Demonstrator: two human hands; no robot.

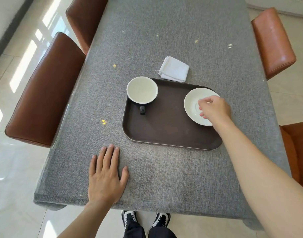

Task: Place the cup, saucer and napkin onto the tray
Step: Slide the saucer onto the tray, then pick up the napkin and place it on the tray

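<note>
A dark brown tray [166,127] lies on the grey tablecloth. A cup [141,90], black outside and white inside, stands in the tray's far left corner with its handle toward me. A white saucer [192,103] sits at the tray's far right, partly over the rim. My right hand [215,109] is over the saucer's right side with fingers curled on it. A folded white napkin [174,69] lies on the cloth just beyond the tray. My left hand [106,176] rests flat on the table near the front edge, fingers spread.
The table [164,31] is covered in grey cloth with small yellow specks. Brown leather chairs stand at the left [44,93] and at the right [272,42]. Another chair [298,148] is close by my right forearm. My feet show below the front edge.
</note>
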